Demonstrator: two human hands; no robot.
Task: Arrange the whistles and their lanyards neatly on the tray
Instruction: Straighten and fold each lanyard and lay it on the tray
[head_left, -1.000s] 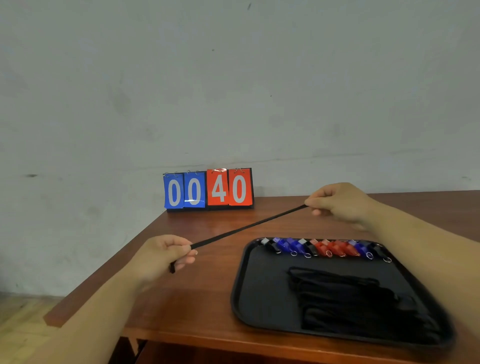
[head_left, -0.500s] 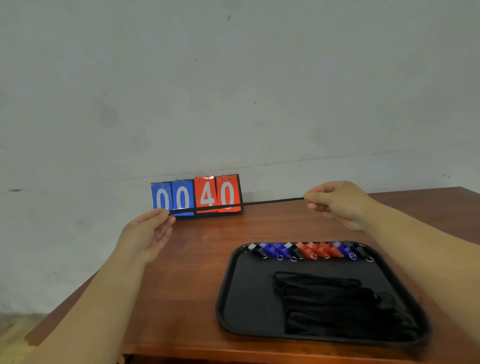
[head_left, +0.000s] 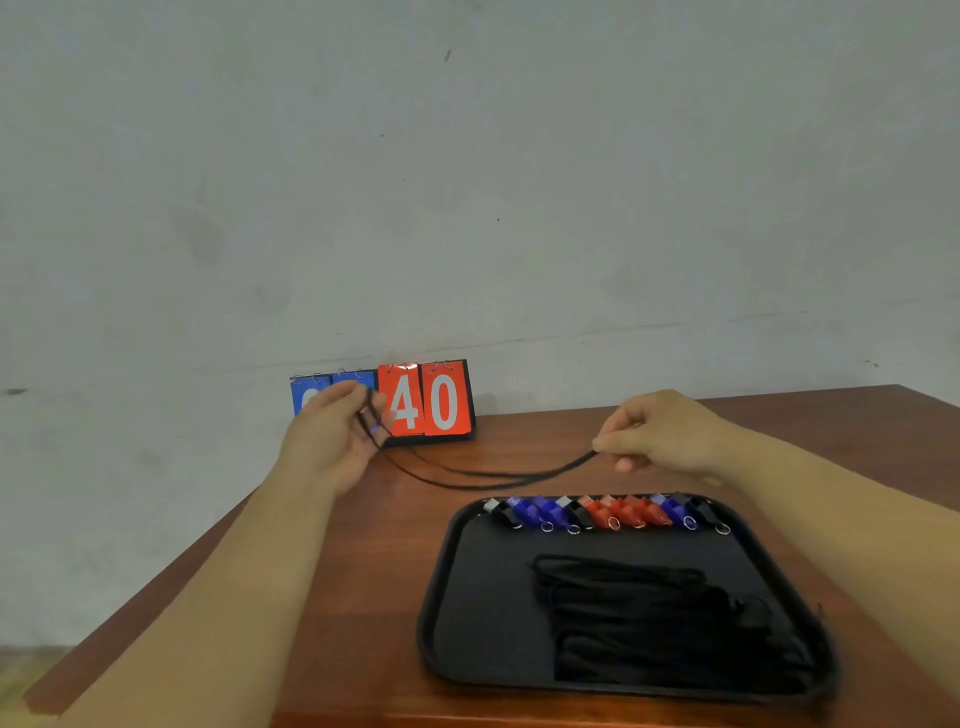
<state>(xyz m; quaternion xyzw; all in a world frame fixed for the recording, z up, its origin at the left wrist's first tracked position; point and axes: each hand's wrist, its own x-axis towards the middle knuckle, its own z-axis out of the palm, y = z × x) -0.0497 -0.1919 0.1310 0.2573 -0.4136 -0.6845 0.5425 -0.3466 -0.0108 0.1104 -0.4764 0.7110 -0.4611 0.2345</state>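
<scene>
A black lanyard (head_left: 483, 475) sags in slack strands above the table between my two hands. My left hand (head_left: 337, 441) holds one end with the cord looped around its fingers, in front of the scoreboard. My right hand (head_left: 660, 434) pinches the other end, just behind the black tray (head_left: 441, 597). Along the tray's far edge lies a row of several whistles (head_left: 605, 512): black, blue and red, each with a small ring. A pile of folded black lanyards (head_left: 660, 623) rests in the tray's middle and right.
A flip scoreboard (head_left: 415, 402) with blue and red number cards stands at the back of the wooden table (head_left: 363, 571) against the grey wall. The table's left edge runs diagonally under my left forearm.
The lanyard was stretched taut between my hands. My left hand has risen and moved toward my right, so the cord now droops in loops and wraps around the left fingers.
</scene>
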